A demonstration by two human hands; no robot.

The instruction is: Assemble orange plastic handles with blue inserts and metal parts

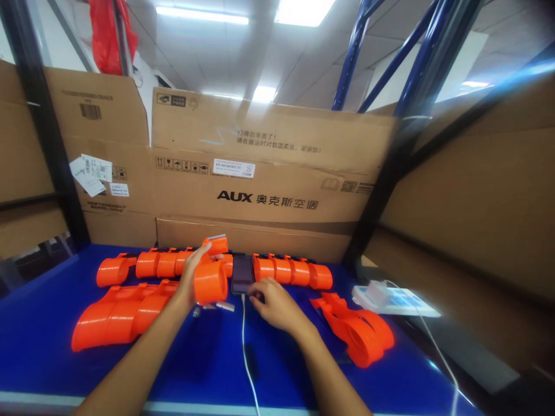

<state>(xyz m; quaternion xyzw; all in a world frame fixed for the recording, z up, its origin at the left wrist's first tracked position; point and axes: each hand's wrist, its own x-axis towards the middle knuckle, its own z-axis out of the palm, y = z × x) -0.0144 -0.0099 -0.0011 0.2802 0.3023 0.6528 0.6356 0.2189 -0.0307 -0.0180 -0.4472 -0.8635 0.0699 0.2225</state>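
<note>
My left hand [191,280] holds an orange plastic cylinder part [211,277] lifted above the blue table [208,358]. My right hand [273,301] rests on the table with its fingers touching the lower edge of a dark phone [241,274], where a white cable [247,352] plugs in. The phone leans against a row of orange ribbed segments [290,270] that runs along the back of the table.
More orange shells lie at the left [117,318] and right [358,329]. A white charger block on a flat pad [381,297] sits at the right edge. Cardboard boxes [269,173] wall the back and both sides, between dark shelf posts.
</note>
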